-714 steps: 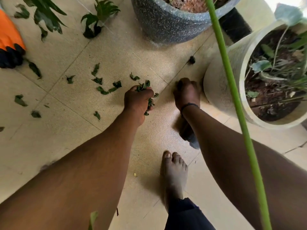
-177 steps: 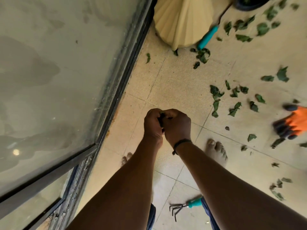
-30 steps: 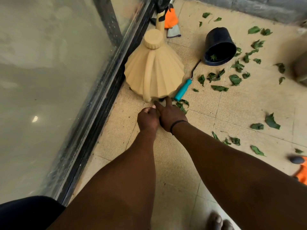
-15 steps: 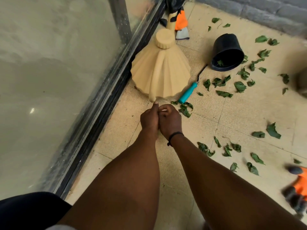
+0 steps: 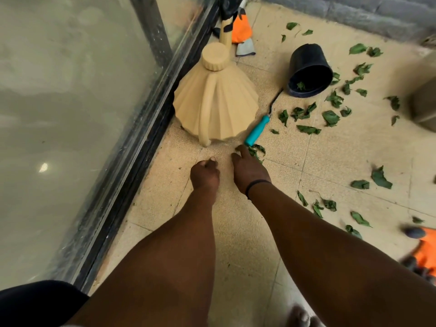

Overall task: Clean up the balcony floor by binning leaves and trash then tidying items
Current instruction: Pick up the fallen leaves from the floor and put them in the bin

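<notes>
Beige speckled tile floor (image 5: 342, 159), thin grout lines. Left: big glass door (image 5: 70, 114), smeared, a small light spot reflected; dark metal frame (image 5: 132, 166) along its base. Top right: grey block wall (image 5: 368, 13). Soft daylight

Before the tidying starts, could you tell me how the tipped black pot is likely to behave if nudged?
The black pot lies on its side on the tiled floor, so it would probably roll in an arc. It holds only a leaf scrap, so it is likely light and easy to lift.
</notes>
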